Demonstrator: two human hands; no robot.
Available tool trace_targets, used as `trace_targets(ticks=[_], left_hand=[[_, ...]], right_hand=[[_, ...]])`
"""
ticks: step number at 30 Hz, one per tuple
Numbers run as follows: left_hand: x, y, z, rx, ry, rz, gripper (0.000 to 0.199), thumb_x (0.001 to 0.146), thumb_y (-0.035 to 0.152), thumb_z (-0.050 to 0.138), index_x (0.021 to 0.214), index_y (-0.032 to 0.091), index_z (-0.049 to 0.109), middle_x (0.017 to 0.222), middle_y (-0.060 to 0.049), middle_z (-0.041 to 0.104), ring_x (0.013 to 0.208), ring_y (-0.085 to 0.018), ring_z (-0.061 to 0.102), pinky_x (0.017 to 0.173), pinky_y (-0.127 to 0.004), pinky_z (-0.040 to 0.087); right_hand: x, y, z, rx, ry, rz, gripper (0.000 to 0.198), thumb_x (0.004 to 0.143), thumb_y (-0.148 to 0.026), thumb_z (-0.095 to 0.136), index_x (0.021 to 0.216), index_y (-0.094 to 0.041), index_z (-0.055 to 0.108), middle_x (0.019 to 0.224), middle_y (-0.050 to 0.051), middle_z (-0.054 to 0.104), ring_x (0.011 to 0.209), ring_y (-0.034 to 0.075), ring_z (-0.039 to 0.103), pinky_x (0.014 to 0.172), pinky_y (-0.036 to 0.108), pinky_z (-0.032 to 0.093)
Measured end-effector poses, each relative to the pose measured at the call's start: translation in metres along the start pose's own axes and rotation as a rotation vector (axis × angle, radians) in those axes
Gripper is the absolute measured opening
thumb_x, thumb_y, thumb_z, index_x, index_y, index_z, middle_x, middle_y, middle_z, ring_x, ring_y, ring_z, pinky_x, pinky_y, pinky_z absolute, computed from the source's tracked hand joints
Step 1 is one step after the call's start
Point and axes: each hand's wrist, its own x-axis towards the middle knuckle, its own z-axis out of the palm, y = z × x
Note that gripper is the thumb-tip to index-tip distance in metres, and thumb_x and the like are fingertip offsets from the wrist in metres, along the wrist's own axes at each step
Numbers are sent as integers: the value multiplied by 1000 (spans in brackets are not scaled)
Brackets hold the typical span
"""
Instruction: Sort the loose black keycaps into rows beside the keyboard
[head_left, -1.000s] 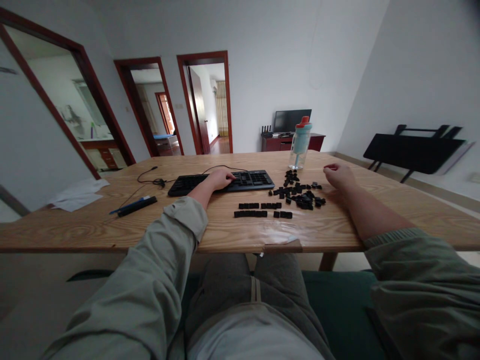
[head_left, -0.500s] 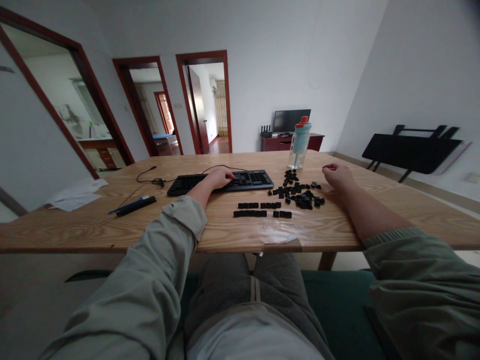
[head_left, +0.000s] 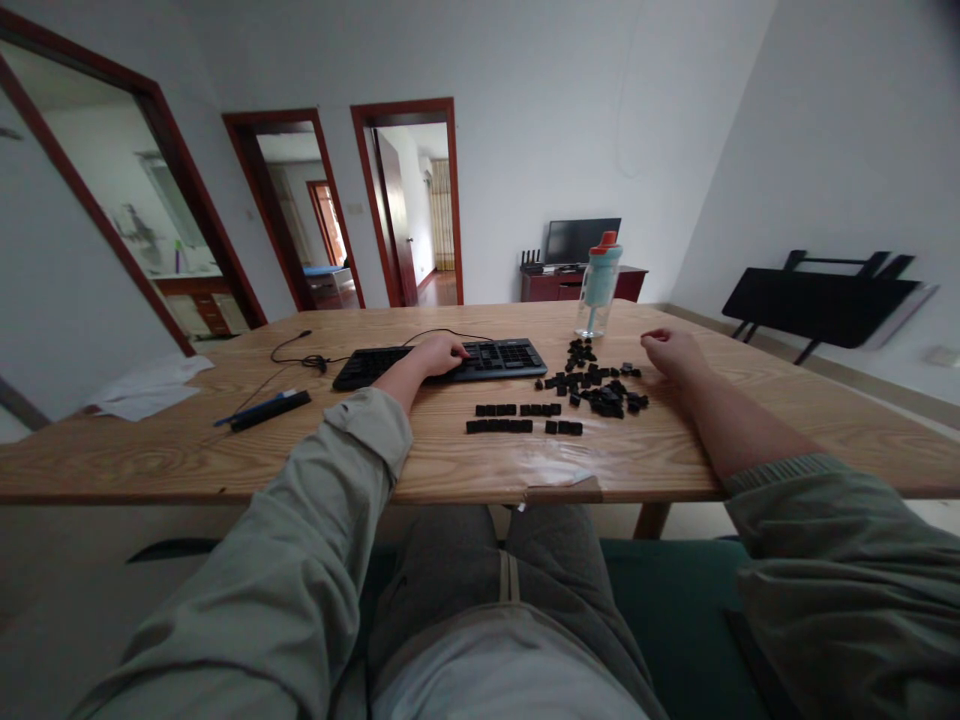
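Observation:
A black computer keyboard [head_left: 510, 358] lies across the far middle of the table, its cable [head_left: 300, 364] bunched at the left. My left hand [head_left: 439, 357] rests over the middle of the keyboard with fingers curled down. Whatever is under those fingers is hidden. To the right, my right hand [head_left: 669, 352] lies closed on the tabletop, and its palm cannot be seen. Beside it is a loose pile of black keycaps [head_left: 604, 395]. Closer to me, more keycaps [head_left: 499, 426] stand in two short rows, each with a gap.
A clear bottle [head_left: 596, 295] with a red-orange lid stands behind the pile. At the left lie a dark stick-like object [head_left: 270, 411], a blue one [head_left: 247, 410] beside it and white paper [head_left: 154, 388]. Brown tape [head_left: 566, 491] covers part of the wooden table's near edge [head_left: 420, 490].
Both hands keep nearly the same place and pose. The whole view shifts very slightly. Keyboard, keycap rows and pile look the same.

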Motion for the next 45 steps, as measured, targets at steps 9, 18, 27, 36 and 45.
trace_targets(ticks=[9,18,27,36,45], left_hand=[[-11,34,-6,339,16,6,44,87,36,49,125,25,70,117,-10,73,106,-29,67,91,-39,50],[-6,18,5,171,26,-5,39,91,32,50,123,27,72,123,-5,72,112,-24,65,98,-33,48],[10,-5,10,-70,70,-15,29,86,22,61,110,23,77,107,-4,77,96,-20,68,88,-29,51],[14,-14,18,-153,128,17,22,84,24,65,101,23,79,100,-2,77,92,-18,69,86,-27,52],[10,-6,8,-61,41,-40,28,86,24,61,108,26,79,105,-4,78,92,-20,69,86,-28,52]], right_hand=[[-2,-4,-2,-34,-30,14,29,83,-31,58,101,-14,75,91,11,72,82,23,65,76,31,49],[-4,-8,-4,-60,-33,2,29,83,-30,59,101,-14,76,92,11,74,84,23,66,75,29,49],[-7,-11,-6,-89,-56,17,29,84,-31,58,100,-14,75,94,12,73,85,24,66,76,31,49],[-7,-9,-5,-96,-64,5,30,86,-32,57,101,-13,74,95,13,73,85,23,66,76,30,49],[-10,-13,-7,-93,-65,21,28,85,-31,58,100,-14,75,91,12,73,80,22,65,71,28,49]])
